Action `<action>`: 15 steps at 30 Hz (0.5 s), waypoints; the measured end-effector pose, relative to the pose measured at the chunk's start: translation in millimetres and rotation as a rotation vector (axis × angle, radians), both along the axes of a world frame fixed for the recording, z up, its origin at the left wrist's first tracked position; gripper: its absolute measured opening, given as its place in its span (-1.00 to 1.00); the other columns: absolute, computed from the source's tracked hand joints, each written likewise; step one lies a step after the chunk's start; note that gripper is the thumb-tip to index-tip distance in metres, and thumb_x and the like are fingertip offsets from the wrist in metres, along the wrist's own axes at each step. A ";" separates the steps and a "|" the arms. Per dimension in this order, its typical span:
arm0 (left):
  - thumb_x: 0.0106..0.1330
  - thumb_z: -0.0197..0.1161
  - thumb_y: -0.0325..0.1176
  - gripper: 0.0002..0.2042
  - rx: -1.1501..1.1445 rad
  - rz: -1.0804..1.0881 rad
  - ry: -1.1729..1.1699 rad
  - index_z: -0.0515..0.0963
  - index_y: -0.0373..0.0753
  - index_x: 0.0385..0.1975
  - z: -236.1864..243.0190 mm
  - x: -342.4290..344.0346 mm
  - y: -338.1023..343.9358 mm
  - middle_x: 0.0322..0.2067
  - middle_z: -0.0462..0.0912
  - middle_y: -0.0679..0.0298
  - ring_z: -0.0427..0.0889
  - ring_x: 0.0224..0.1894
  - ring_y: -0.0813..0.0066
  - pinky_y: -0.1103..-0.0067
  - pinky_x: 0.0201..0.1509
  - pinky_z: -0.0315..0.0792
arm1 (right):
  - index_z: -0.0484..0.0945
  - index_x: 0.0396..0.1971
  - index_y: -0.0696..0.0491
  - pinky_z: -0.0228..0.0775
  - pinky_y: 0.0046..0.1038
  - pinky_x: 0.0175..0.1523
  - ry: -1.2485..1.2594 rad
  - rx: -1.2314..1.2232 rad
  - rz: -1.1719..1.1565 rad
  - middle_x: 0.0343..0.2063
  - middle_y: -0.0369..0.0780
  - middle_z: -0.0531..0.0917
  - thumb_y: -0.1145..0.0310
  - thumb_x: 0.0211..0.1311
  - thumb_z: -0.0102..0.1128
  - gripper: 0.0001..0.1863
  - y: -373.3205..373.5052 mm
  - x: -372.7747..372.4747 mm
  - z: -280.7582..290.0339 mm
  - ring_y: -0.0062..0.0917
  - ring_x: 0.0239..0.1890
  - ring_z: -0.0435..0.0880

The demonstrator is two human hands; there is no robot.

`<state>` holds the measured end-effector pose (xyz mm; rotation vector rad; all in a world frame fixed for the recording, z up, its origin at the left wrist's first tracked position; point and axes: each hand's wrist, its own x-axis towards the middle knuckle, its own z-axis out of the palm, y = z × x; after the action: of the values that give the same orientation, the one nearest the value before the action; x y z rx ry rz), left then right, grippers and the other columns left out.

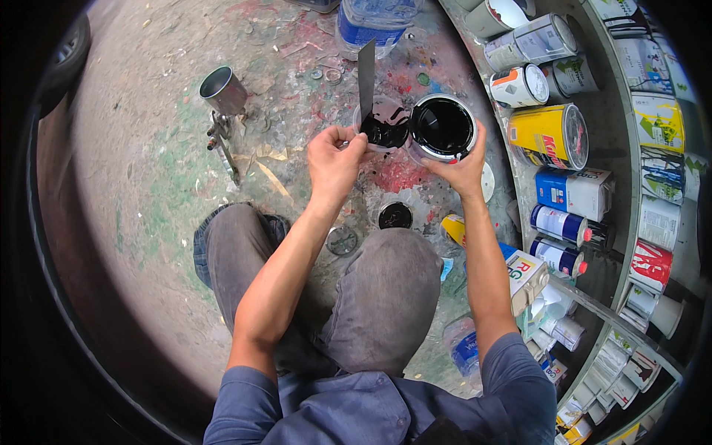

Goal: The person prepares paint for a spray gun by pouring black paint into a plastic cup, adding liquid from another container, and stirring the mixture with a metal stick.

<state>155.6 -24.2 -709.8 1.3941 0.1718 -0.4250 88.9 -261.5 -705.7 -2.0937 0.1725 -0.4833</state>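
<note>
My left hand (336,162) is closed at the near left rim of a clear plastic cup (380,104), fingers pinched. Black paint (386,135) lies in the cup and streaks its inner wall. A flat grey metal strip (366,78) stands up at the cup's left side, close to my fingertips; its lower end is hard to make out. Around the lower right side of an open round can (443,153) curls my right hand (463,159). Glossy black paint fills much of the can's mouth, which sits right beside the cup.
An open tin of black paint (395,215) stands before my knee. A metal-cup spray gun (224,93) lies on the stained floor at left. Blue-labelled water jug (374,28) ahead; shelves of paint cans (550,137) line the right. A tyre (67,63) shows far left.
</note>
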 end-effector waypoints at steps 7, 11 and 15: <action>0.33 0.21 -0.53 -0.91 0.013 -0.012 0.005 0.49 -0.45 -0.36 30.0 -1.4 -1.5 -0.35 0.65 0.16 0.68 -0.34 0.49 0.56 -0.21 0.67 | 0.16 0.22 0.13 0.35 -0.36 0.24 -0.023 0.025 -0.026 0.05 -0.12 0.53 0.38 -0.46 0.69 0.12 -4.5 -4.8 0.9 -0.39 0.11 0.55; 0.32 0.21 -0.53 -0.90 -0.088 -0.018 0.019 0.50 -0.44 -0.37 46.0 4.8 -3.3 -0.32 0.65 0.13 0.69 -0.34 0.47 0.55 -0.21 0.67 | 0.18 0.21 0.13 0.35 -0.36 0.25 -0.046 -0.010 -0.064 0.05 -0.13 0.53 0.38 -0.46 0.69 0.10 -11.5 -7.5 -6.4 -0.40 0.11 0.54; 0.31 0.23 -0.51 -0.89 -0.238 0.005 -0.004 0.50 -0.43 -0.39 67.7 14.6 -2.1 -0.25 0.66 0.08 0.69 -0.33 0.46 0.54 -0.20 0.68 | 0.21 0.20 0.12 0.35 -0.36 0.24 -0.052 0.142 -0.058 0.04 -0.15 0.52 0.42 -0.43 0.68 0.06 -17.3 -10.7 -21.6 -0.43 0.10 0.54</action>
<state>170.1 -26.3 -642.1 1.1605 0.1176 -0.4243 78.3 -278.8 -727.3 -1.9399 0.2305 -0.5444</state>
